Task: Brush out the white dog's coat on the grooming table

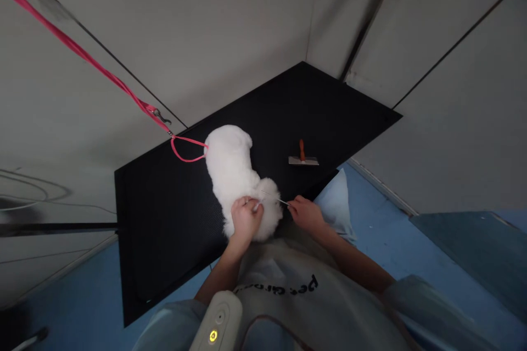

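white dog [230, 167] beneath left hand [246, 219], thin tool [275, 198] in right hand [305, 213] alongside

The counter [164, 219] stands straight before you, its far corner pushed into the meeting of two walls, with floor [382, 219] to its left and right. The dog [233, 170] is on the counter, a little left of the middle, lengthwise away from you. From its far end the leash [102, 71] runs up and off to the left. Your left hand [245, 218] lies on the dog's near end. Your right hand [305, 213] is just right of the dog at the counter's near edge, and the thin tool [274, 197] in it reaches left to the dog. The brush [303, 158] lies on the counter beyond your right hand, right of the dog and apart from it.
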Available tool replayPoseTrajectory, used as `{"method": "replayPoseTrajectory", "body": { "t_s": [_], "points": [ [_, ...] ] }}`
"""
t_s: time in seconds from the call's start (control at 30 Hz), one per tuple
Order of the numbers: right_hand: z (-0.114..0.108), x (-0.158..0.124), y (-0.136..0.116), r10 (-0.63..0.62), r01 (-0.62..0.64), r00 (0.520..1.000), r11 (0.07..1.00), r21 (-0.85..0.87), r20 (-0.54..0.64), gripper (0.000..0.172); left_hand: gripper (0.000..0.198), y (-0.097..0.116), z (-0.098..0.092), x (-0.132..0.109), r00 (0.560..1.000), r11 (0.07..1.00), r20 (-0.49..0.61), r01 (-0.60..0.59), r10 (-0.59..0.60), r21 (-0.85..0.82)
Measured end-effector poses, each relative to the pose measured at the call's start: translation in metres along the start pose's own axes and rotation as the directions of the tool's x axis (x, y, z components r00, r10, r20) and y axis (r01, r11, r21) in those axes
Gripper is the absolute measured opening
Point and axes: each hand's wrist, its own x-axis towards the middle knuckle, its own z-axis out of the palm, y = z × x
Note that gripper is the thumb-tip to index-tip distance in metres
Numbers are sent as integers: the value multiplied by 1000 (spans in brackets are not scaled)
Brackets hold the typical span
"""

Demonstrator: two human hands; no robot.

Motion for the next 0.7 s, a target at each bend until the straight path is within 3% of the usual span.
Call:
{"method": "replayPoseTrajectory", "body": {
  "t_s": [0.23, 0.43, 0.53, 0.63, 0.7],
  "points": [
    [3, 2, 5, 78, -75, 995, 996, 47, -68, 29, 15, 1, 2, 5, 998, 999, 51, -30, 28, 35],
    [-5, 4, 8, 57, -48, 997, 989, 140, -60, 30, 14, 1, 1, 3, 999, 999, 27, -19, 18, 38],
    [-8, 5, 3, 11, -3, 994, 997, 76, -105, 29, 12, 2, 2, 2, 1000, 999, 10, -12, 12, 40],
    [-8, 10, -2, -97, 96, 995, 995, -35, -21, 27, 11, 3, 2, 1, 1000, 999, 3, -9, 9, 50],
    [-8, 14, -1, -25, 23, 1000, 995, -98, -19, 28, 11, 3, 1, 1, 1000, 999, 4, -1, 1, 47]
  ]
}}
